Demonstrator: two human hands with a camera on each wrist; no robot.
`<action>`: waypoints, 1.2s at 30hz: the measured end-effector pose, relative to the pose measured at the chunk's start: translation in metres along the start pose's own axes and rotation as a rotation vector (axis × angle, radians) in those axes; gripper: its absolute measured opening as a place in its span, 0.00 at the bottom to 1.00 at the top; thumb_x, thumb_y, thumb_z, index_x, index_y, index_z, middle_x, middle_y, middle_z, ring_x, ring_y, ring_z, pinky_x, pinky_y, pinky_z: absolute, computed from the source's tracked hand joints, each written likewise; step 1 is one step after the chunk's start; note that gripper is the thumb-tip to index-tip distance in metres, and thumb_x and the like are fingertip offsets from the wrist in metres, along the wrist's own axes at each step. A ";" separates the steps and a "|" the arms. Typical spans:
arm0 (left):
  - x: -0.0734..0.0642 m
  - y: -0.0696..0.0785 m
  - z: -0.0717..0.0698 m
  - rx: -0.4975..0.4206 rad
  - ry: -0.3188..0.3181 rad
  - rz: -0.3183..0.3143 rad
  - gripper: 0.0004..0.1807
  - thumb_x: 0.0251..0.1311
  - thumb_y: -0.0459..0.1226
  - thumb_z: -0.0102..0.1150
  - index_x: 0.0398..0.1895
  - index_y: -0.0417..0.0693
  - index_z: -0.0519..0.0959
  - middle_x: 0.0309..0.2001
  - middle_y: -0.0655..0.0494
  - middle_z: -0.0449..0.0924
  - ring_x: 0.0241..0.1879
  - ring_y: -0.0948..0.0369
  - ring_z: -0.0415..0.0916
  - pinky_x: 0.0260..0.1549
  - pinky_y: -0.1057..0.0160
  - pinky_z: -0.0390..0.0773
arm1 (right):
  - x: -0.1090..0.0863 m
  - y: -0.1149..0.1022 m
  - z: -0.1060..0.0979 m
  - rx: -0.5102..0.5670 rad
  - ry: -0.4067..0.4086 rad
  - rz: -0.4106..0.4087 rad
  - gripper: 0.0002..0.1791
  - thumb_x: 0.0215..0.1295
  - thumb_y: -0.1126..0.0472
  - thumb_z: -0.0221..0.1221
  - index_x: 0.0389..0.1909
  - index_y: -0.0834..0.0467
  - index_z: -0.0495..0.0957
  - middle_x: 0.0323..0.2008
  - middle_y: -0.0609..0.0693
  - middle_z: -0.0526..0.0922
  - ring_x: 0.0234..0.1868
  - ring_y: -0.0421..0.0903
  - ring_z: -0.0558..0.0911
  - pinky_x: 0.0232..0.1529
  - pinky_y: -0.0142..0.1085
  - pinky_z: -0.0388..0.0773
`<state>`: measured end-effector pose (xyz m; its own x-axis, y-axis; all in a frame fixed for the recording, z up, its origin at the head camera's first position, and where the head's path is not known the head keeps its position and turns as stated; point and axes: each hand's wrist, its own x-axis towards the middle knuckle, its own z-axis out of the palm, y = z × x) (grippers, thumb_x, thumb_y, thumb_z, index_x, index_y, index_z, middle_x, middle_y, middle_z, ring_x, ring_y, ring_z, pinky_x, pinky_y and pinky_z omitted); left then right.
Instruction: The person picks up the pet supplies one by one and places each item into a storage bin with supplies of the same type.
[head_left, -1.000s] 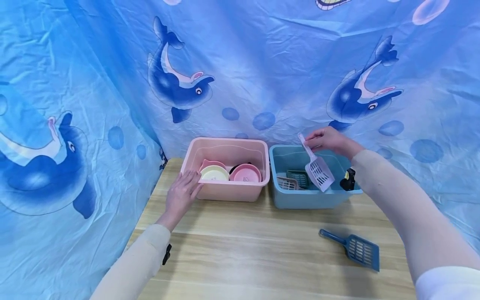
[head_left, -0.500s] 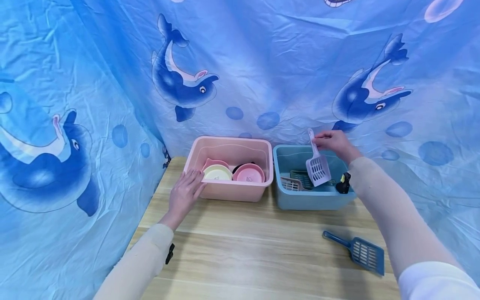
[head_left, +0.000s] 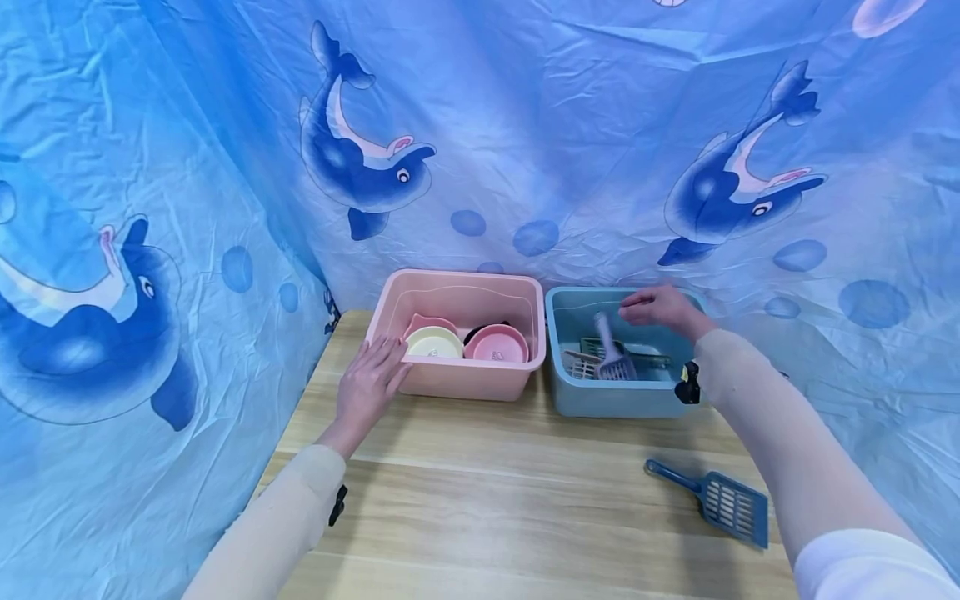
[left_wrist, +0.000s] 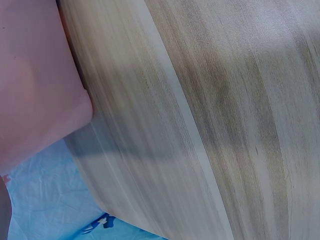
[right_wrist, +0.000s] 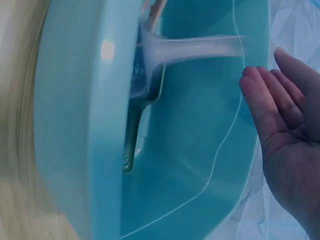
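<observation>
My right hand (head_left: 660,306) is over the teal bin (head_left: 615,400), fingers extended and holding nothing. Just left of its fingertips, a lavender litter scoop (head_left: 606,342) stands handle-up inside the bin, blurred in the right wrist view. Under it lie a green scoop (right_wrist: 131,140) and a beige scoop (head_left: 579,367), both partly covered. My left hand (head_left: 367,387) rests with straight fingers on the front left corner of the pink bin (head_left: 465,383). Inside that bin are a cream bowl (head_left: 433,342), a pink bowl (head_left: 497,343) and other bowls partly hidden behind them.
A dark blue litter scoop (head_left: 723,504) lies on the wooden table (head_left: 480,500), in front of the teal bin. Behind the bins and along the left hangs a blue dolphin-printed curtain (head_left: 480,125). The two bins stand side by side against it.
The right hand has let go of the lavender scoop, which has dropped into the teal bin onto the other scoops. The left hand has stayed on the pink bin.
</observation>
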<state>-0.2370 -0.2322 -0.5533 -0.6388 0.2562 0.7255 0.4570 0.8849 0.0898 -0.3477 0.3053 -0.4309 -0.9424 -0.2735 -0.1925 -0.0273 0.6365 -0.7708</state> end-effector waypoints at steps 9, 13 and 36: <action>0.000 0.001 -0.002 -0.020 0.000 0.000 0.26 0.63 0.41 0.76 0.63 0.43 0.85 0.63 0.41 0.83 0.64 0.40 0.81 0.72 0.37 0.72 | -0.012 0.014 -0.005 0.010 -0.065 -0.023 0.30 0.82 0.54 0.60 0.72 0.73 0.71 0.68 0.72 0.78 0.65 0.63 0.83 0.67 0.56 0.80; 0.001 0.000 -0.002 -0.026 0.007 0.009 0.26 0.62 0.40 0.77 0.63 0.43 0.85 0.63 0.40 0.83 0.63 0.39 0.82 0.70 0.36 0.73 | -0.024 0.015 -0.008 0.011 -0.089 -0.029 0.32 0.82 0.54 0.60 0.73 0.73 0.70 0.68 0.72 0.77 0.66 0.64 0.82 0.68 0.54 0.80; 0.013 0.006 -0.014 -0.038 -0.086 0.011 0.29 0.62 0.42 0.77 0.64 0.41 0.84 0.65 0.40 0.82 0.66 0.40 0.80 0.71 0.36 0.72 | -0.116 0.026 -0.024 -0.031 -0.136 -0.074 0.30 0.80 0.51 0.61 0.73 0.65 0.74 0.67 0.64 0.81 0.65 0.58 0.84 0.68 0.58 0.79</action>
<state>-0.2341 -0.2293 -0.5344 -0.6835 0.2992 0.6658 0.4864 0.8668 0.1097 -0.2473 0.3708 -0.4137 -0.8836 -0.4144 -0.2177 -0.1075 0.6323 -0.7672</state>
